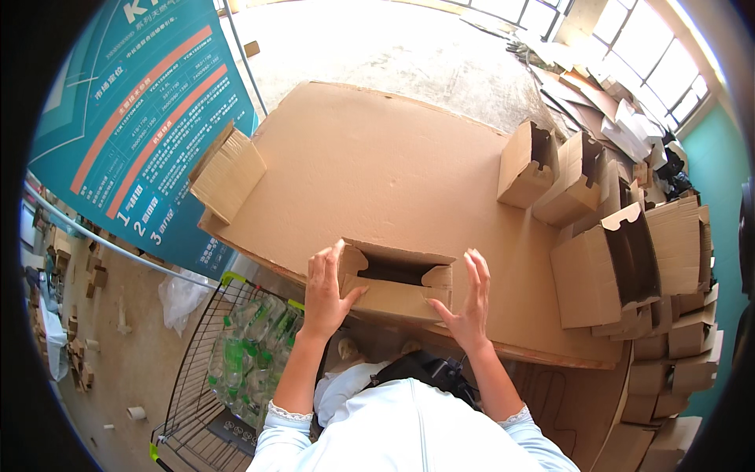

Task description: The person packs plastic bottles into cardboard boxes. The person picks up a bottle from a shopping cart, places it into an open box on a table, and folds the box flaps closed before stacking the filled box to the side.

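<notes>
An open-topped brown cardboard box [393,297] stands at the near edge of the cardboard-covered table, its dark inside facing up and short flaps showing at its ends. At the box's left end is my left hand [325,289], fingers lying along that side and thumb over the near wall. My right hand [465,305] is by the right end, its fingers stretched up and apart from the box. Its thumb reaches the near right corner. The box's underside is hidden.
Several open cardboard boxes [586,263] crowd the table's right end. Another box [228,175] stands at the far left corner of the tabletop [377,165]. A wire cart [185,393] with plastic bottles [244,358] is at my left, below a teal banner [149,118].
</notes>
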The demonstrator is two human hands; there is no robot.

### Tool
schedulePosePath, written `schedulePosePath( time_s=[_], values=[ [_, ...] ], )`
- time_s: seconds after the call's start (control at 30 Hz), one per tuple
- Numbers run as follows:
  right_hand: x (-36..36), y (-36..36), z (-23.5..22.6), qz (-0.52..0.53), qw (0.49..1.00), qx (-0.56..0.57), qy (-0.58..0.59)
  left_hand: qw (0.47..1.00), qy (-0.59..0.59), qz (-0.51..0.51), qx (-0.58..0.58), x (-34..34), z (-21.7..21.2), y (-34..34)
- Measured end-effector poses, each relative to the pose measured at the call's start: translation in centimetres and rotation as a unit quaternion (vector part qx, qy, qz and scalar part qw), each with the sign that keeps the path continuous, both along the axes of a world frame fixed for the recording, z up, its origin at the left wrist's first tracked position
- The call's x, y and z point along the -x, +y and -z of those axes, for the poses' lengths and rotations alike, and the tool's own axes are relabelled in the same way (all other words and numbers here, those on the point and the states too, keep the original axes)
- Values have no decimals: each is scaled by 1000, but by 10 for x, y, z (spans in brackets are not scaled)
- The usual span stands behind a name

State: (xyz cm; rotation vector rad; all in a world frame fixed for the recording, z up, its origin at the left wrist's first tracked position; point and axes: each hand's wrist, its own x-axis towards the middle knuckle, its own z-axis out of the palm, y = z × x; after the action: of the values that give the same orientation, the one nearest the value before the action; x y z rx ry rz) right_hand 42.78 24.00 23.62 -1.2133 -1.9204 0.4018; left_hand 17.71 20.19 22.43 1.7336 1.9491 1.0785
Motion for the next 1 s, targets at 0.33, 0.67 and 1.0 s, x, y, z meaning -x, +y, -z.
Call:
schedulePosePath(
  time_s=[0.33,0.67,1.0],
  values=[
    [1,17,2,-224,945,26,-239,972,195,121,-42,8,28,9],
    [-5,15,10,-267,906,17,-327,861,391,298,134,6,-19,41],
    [-21,43,25,-231,948,-17,-219,945,307,71,88,-23,-7,-7]
  ],
)
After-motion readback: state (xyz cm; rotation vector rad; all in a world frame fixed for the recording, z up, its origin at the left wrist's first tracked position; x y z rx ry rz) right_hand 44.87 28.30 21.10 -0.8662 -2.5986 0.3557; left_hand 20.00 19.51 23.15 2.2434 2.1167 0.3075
